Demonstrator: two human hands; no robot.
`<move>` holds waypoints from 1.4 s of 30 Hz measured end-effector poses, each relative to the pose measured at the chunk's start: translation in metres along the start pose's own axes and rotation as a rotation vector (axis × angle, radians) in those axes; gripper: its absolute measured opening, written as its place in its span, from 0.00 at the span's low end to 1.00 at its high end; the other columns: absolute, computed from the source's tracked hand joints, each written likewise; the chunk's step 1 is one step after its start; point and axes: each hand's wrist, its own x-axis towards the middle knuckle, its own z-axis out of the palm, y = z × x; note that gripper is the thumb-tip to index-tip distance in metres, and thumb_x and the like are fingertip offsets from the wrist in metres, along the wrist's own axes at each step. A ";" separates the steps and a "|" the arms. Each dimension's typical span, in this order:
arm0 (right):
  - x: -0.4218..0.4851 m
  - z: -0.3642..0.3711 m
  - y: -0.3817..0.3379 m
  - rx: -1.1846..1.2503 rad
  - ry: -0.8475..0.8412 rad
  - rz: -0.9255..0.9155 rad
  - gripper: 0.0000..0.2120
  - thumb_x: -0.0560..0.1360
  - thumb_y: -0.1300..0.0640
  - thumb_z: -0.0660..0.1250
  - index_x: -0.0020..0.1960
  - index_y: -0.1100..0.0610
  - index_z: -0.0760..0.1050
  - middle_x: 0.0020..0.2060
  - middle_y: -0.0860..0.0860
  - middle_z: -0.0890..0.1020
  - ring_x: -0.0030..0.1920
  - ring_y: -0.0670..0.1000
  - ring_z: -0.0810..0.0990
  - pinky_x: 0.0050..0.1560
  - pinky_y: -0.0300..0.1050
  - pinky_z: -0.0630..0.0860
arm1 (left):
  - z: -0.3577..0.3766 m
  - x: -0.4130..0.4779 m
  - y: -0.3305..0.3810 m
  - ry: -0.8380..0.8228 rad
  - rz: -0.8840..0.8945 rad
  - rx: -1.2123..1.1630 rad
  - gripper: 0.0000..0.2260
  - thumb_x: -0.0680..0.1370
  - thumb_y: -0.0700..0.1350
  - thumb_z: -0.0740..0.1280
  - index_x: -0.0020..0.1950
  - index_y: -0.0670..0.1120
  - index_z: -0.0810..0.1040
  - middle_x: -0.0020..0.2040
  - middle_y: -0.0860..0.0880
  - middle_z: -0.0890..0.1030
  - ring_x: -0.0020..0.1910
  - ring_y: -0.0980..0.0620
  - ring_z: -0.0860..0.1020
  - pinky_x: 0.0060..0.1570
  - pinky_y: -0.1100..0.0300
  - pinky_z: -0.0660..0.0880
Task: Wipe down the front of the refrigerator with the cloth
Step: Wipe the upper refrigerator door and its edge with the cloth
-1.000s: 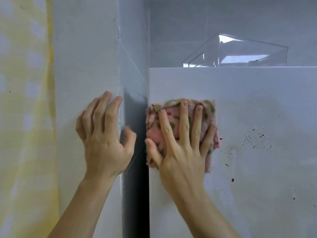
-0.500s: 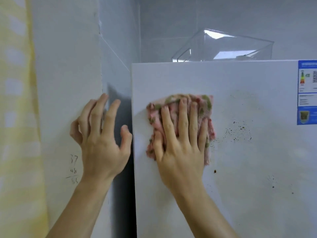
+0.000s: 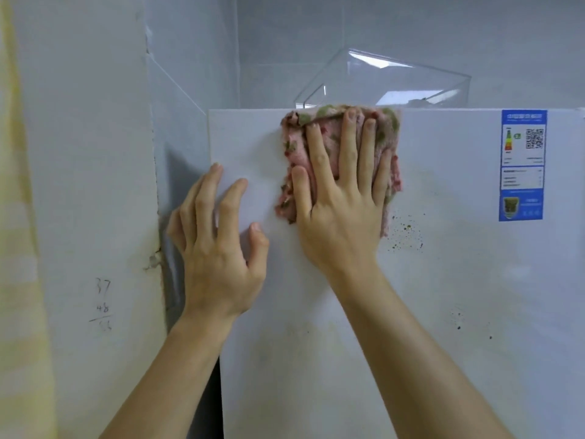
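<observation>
The white refrigerator front (image 3: 443,296) fills the right of the view. My right hand (image 3: 340,201) presses a pink cloth with green spots (image 3: 326,134) flat against the door, fingers straight, at the door's top edge. Dark specks (image 3: 406,231) dot the door just right of and below the cloth. My left hand (image 3: 218,245) rests at the door's left edge, fingers loosely bent and fingertips on the white surface.
A white wall (image 3: 88,185) with pencilled numbers (image 3: 103,304) stands left, with a dark gap (image 3: 177,191) between it and the refrigerator. A clear plastic box (image 3: 386,80) sits on top. A blue energy label (image 3: 522,164) is stuck at the door's upper right. Yellow fabric (image 3: 15,280) hangs far left.
My right hand slid the cloth up to the door's top edge and rightward. My left hand left the wall and came across to the refrigerator's left edge.
</observation>
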 end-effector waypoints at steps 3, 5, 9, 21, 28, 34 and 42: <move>-0.038 -0.006 0.009 0.002 -0.049 0.022 0.25 0.88 0.43 0.51 0.83 0.47 0.61 0.84 0.56 0.57 0.84 0.58 0.53 0.83 0.60 0.50 | 0.002 0.001 0.001 0.008 -0.006 0.004 0.23 0.79 0.46 0.66 0.73 0.43 0.75 0.79 0.41 0.68 0.76 0.39 0.67 0.73 0.44 0.60; -0.061 -0.012 0.019 0.006 -0.079 -0.002 0.24 0.88 0.44 0.50 0.83 0.46 0.61 0.84 0.56 0.56 0.84 0.58 0.52 0.83 0.59 0.52 | 0.002 0.001 0.003 0.013 -0.010 0.006 0.23 0.78 0.46 0.66 0.73 0.43 0.75 0.79 0.41 0.69 0.76 0.39 0.67 0.72 0.42 0.61; -0.075 -0.018 0.029 0.013 -0.102 -0.029 0.24 0.88 0.45 0.52 0.82 0.46 0.62 0.84 0.56 0.56 0.84 0.58 0.52 0.83 0.60 0.52 | 0.004 -0.001 0.007 0.034 0.009 0.017 0.23 0.78 0.44 0.64 0.73 0.41 0.74 0.79 0.41 0.69 0.78 0.40 0.66 0.72 0.39 0.63; 0.017 -0.012 0.045 -0.016 -0.073 0.043 0.29 0.85 0.39 0.49 0.84 0.45 0.56 0.85 0.57 0.52 0.85 0.59 0.48 0.83 0.61 0.43 | 0.003 0.001 0.011 0.011 0.025 0.029 0.24 0.77 0.45 0.65 0.73 0.44 0.76 0.78 0.42 0.70 0.79 0.41 0.66 0.74 0.38 0.62; -0.066 -0.026 0.072 -0.020 -0.118 0.049 0.30 0.84 0.39 0.53 0.83 0.48 0.57 0.84 0.57 0.52 0.84 0.60 0.49 0.83 0.64 0.47 | 0.003 -0.004 0.014 -0.016 0.021 -0.016 0.23 0.78 0.44 0.64 0.74 0.44 0.76 0.79 0.43 0.69 0.79 0.41 0.65 0.75 0.38 0.61; -0.058 -0.028 0.081 -0.003 -0.122 0.057 0.33 0.82 0.35 0.55 0.83 0.45 0.58 0.84 0.56 0.52 0.84 0.58 0.48 0.83 0.63 0.44 | 0.004 -0.004 0.016 -0.009 0.013 -0.045 0.23 0.77 0.43 0.64 0.73 0.44 0.76 0.79 0.43 0.70 0.79 0.41 0.65 0.73 0.38 0.63; 0.009 -0.029 0.091 0.023 -0.177 0.103 0.34 0.81 0.33 0.50 0.85 0.42 0.51 0.85 0.52 0.46 0.84 0.56 0.41 0.82 0.62 0.38 | 0.007 0.000 0.027 -0.020 0.045 -0.044 0.24 0.76 0.41 0.66 0.73 0.42 0.75 0.80 0.41 0.67 0.82 0.39 0.60 0.81 0.48 0.56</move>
